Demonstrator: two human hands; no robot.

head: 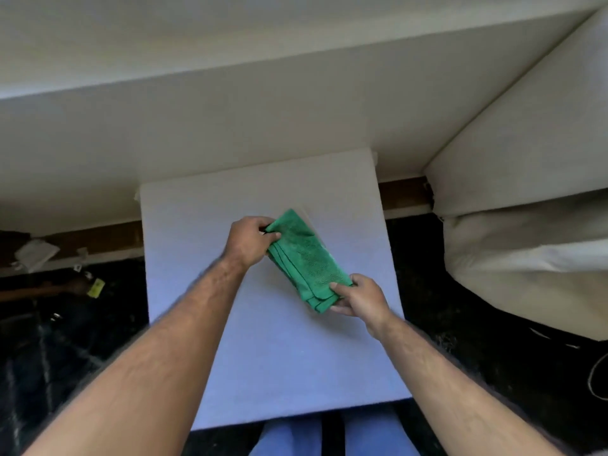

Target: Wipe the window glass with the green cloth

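White pad [273,357] runs from the near edge up to the cream wall [230,126]; bare surface all around the cloth, most of it toward the near edge. Dark floor [82,340] on both sides, clutter far left, cream cushion [526,241] at right, well apart from the pad.

Left hand [248,240] closed, pinching the cloth's far end between thumb and fingers. Right hand [360,297] closed on the near end, thumb on top, fingers underneath.

Cloth [304,258] green, folded into a narrow multi-layer strip, dark stitched hems visible along the left edge, stretched diagonally between both hands over mid-pad. Lifted or touching the pad: cannot tell.
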